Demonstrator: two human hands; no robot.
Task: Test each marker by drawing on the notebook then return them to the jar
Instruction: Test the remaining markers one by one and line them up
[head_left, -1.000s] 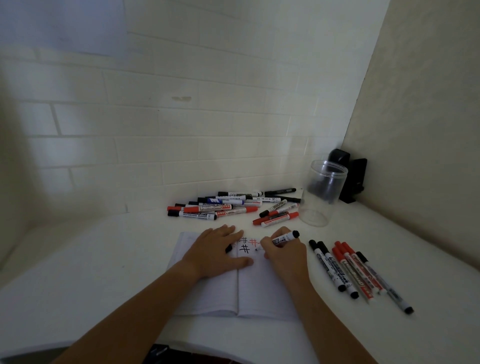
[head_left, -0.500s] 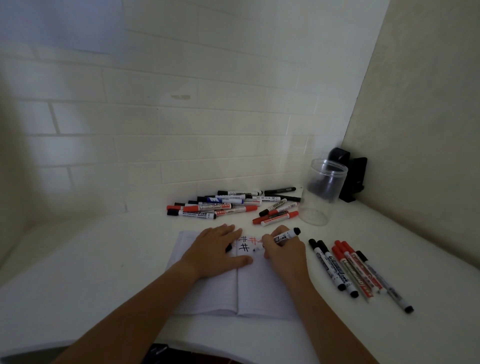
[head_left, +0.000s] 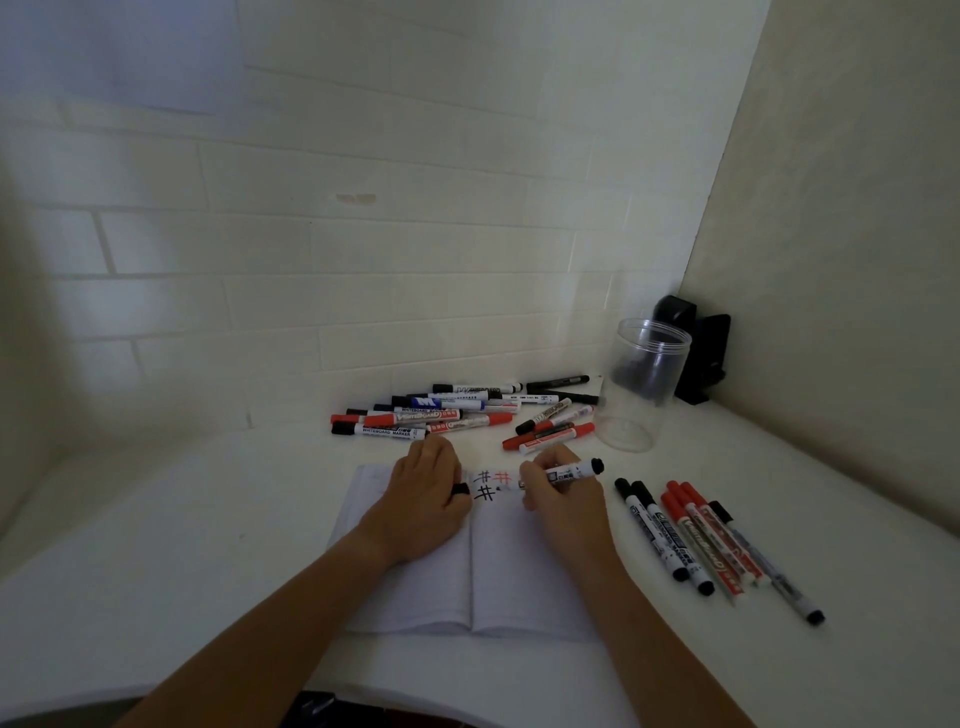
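Observation:
An open lined notebook (head_left: 415, 587) lies on the white table, with black and red hash marks (head_left: 492, 483) near the top of its spine. My right hand (head_left: 563, 499) grips a white marker with a black end (head_left: 571, 472), its uncapped tip down on the page beside the marks. My left hand (head_left: 421, 499) rests on the left page with its fingers drawn in, pinching a small black cap (head_left: 460, 489). The clear plastic jar (head_left: 641, 410) stands upright at the back right with no markers inside.
A pile of several red, black and blue markers (head_left: 441, 415) lies along the back wall. Several more markers (head_left: 691, 540) lie in a row right of the notebook. A black device (head_left: 701, 358) stands in the corner behind the jar. Walls close in at the back and right.
My left hand's fingers, spread flat on the page before, have drawn in around the cap. My right hand has shifted the marker slightly while its tip stays by the marks.

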